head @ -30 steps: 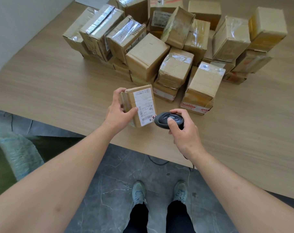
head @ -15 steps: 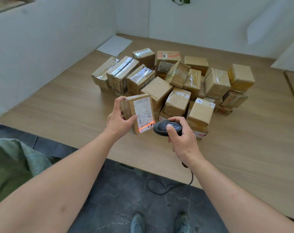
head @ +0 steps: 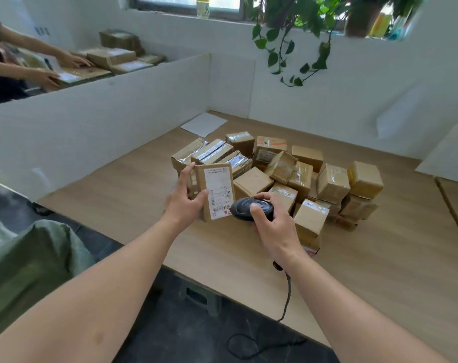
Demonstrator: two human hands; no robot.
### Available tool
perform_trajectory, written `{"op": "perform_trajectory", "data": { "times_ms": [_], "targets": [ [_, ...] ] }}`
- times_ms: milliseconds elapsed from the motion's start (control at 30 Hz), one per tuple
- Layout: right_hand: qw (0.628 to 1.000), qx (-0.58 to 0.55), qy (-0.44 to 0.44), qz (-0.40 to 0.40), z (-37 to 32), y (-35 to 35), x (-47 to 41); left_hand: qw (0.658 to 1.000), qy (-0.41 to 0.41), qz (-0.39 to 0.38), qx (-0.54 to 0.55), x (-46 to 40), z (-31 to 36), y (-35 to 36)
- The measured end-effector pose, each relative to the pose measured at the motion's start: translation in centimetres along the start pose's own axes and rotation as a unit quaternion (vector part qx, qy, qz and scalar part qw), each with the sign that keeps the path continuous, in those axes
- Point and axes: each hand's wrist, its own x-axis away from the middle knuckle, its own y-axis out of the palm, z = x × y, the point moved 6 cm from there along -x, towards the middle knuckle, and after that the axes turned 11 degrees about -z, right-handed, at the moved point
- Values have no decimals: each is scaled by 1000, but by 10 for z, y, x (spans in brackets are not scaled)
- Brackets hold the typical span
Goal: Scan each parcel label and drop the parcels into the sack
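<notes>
Nearest, left of the held parcel, slumps a soft green woven sack (head: 31,260). The left hand (head: 183,204) grips a small taped cardboard parcel (head: 216,191) upright above the wooden surface (head: 133,195), its white label (head: 219,191) facing the camera. Just right of the parcel, the right hand (head: 273,227) clasps a rounded black corded scanner (head: 251,208). Behind the parcel lies a heap of boxy cardboard parcels (head: 301,176), many glossy with tape.

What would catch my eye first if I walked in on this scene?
Likely the labelled parcel gripped upright in the left hand, with the black barcode scanner in the right hand held against its label. Behind them, a heap of taped cardboard boxes covers the middle of the wooden table.
</notes>
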Motion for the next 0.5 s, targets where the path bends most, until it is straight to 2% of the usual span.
{"op": "perform_trajectory", "data": {
  "times_ms": [233, 367, 500],
  "targets": [
    [996, -26, -46, -71, -23, 39, 7, 998, -41, 40, -37, 58, -1, -27],
    [990, -34, -57, -124, -31, 85, 18, 987, -91, 101, -83, 102, -22, -56],
    [980, -45, -67, -181, -43, 141, 31, 976, -145, 127, -98, 152, -52, -92]
  ]
}}
